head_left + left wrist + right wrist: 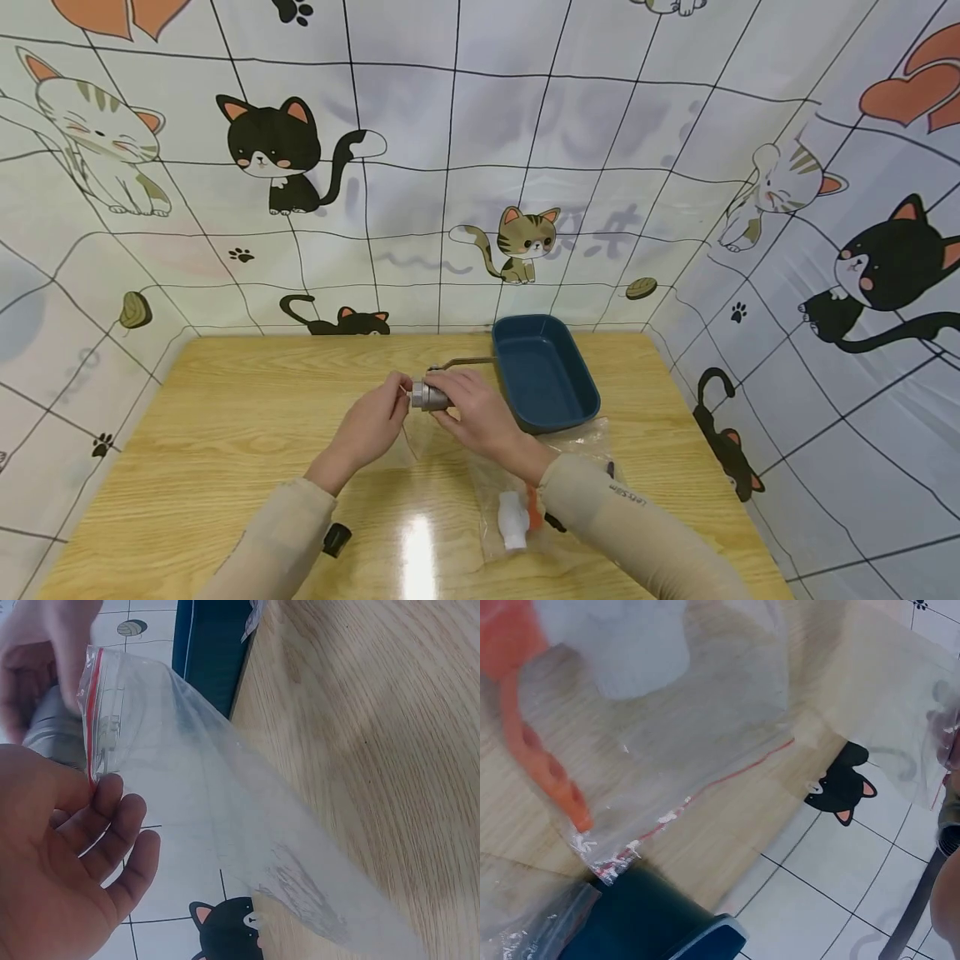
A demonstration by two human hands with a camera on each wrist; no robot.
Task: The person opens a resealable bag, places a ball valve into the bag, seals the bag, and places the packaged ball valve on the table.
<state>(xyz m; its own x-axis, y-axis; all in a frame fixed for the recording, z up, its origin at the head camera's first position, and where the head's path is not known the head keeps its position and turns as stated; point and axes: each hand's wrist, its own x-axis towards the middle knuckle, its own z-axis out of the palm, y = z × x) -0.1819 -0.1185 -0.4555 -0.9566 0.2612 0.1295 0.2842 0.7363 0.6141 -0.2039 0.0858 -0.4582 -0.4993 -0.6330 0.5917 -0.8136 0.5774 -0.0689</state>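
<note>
My right hand (483, 417) grips a grey metal ball valve (430, 397) above the table, its long lever handle (468, 361) pointing right toward the bin. Just left of the valve, my left hand (369, 427) pinches the mouth of a clear zip bag (217, 780) between thumb and index finger. A red strip runs along that mouth. The bag hangs down flat, and in the left wrist view the valve's end (58, 731) is right behind its opening. The other fingers of the left hand are loosely bent.
A blue bin (547, 375) stands at the table's back right. In front of it, partly under my right forearm, lies another clear bag with a white plastic fitting (513, 521) and an orange handle (544, 765). A small black piece (337, 540) lies beside my left forearm.
</note>
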